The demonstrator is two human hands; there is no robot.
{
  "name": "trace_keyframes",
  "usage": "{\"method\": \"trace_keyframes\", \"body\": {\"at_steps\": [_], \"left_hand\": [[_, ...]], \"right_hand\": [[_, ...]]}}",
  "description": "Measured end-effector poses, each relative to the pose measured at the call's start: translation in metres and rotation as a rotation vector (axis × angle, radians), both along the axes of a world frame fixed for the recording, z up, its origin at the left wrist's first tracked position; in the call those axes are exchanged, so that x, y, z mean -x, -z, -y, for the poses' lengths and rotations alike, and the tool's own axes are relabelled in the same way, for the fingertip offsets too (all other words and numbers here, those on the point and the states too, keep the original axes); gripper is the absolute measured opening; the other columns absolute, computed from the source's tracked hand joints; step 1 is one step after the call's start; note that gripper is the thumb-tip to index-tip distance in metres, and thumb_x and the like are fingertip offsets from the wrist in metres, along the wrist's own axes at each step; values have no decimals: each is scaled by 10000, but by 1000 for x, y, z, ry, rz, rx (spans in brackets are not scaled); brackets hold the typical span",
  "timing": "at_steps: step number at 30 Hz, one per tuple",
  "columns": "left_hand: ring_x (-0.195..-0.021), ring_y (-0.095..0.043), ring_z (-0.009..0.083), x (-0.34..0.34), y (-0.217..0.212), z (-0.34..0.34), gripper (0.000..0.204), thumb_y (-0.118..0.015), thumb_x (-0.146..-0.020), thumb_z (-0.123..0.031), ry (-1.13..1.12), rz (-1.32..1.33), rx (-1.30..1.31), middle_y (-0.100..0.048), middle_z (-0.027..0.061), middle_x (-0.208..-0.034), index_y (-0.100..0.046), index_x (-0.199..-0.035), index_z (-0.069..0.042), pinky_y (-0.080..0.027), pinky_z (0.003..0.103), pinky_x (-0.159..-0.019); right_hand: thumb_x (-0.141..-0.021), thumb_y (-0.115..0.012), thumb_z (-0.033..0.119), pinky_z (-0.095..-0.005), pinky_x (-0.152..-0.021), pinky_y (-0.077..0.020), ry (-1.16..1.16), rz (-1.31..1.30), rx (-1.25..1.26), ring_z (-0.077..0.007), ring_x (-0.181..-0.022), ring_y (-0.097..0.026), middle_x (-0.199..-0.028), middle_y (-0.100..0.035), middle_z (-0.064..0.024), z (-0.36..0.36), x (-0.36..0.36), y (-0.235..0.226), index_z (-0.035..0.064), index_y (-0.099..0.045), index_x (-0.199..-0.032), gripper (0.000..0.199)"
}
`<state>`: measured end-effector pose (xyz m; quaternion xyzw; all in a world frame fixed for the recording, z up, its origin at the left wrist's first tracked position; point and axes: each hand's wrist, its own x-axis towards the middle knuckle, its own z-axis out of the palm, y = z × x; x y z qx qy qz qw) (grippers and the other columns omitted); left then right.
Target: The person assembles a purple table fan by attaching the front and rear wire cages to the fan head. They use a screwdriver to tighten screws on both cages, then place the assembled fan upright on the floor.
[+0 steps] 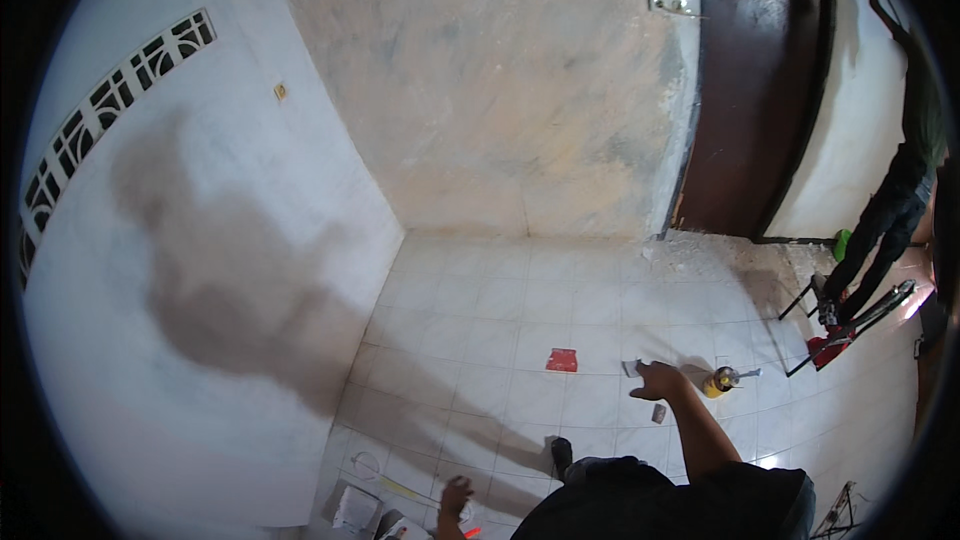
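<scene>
My right hand (660, 380) reaches forward over the tiled floor, its thumb spread away from the fingers. A small grey flat piece (631, 368) shows at the fingertips and appears gripped by them; its exact kind is too small to tell. Lower down, my left hand (457, 495) is held near my body with curled fingers, and whatever they may hold cannot be made out. Left of my right hand, a red flat piece (562, 360) lies on the tiles. A small grey-brown block (659, 413) is just below that hand, and a yellow container (717, 383) with tools sticking out stands to its right.
A white wall (250, 340) bearing my shadow meets a patchy beige wall (500, 90). A dark brown door (755, 90) is at the far right. Another person (890, 200) stands on a black-framed chair (850, 330). A whitish tray (356, 508) lies at the lower left.
</scene>
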<state>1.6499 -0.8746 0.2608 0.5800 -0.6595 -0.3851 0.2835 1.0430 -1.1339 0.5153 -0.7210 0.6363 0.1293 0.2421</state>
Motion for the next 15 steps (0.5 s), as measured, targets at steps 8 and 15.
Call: {"method": "trace_keyframes", "body": {"at_steps": [8,15], "left_hand": [[-1193,-675,317,2,-28,87,523,-634,-1016,-314,-568,-116,-913,-654,133,-1352,-551,-1480,-88,-544,444,-962],[-1281,-625,343,-81,-18,297,585,-614,-1023,-404,-745,-166,-931,-619,162,-1428,-545,-1497,-69,-500,470,-1048]], "right_hand": [[-936,-666,642,-538,-1138,-473,-456,224,-68,-404,-1399,-542,-1472,-590,-234,209,-211,-18,96,-450,-1577,870],[-976,-627,652,-495,-1174,-445,-443,353,-214,-437,-1390,-536,-1484,-566,-267,355,-265,14,75,-404,-1601,880]]}}
